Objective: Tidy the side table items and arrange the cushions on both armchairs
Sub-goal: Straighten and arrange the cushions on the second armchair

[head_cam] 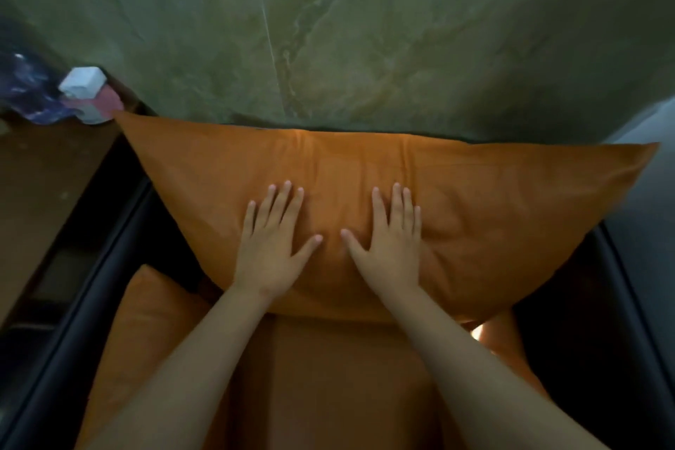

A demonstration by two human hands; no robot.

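Note:
A large orange cushion (493, 215) leans against the back of a dark-framed armchair (599, 321), its corners spreading wide to left and right. My left hand (272, 247) lies flat on the cushion's lower middle with fingers straight and spread. My right hand (389, 243) presses flat beside it, thumbs almost facing each other. Below the cushion lies the orange seat pad (328, 384). A second orange cushion (146, 325) stands along the left armrest.
A brown side table (44, 186) stands left of the armchair. At its far end sit a white box (82, 82), a pink and white item (104, 106) and a dark patterned object (33, 95). A green marbled wall (365, 29) rises behind.

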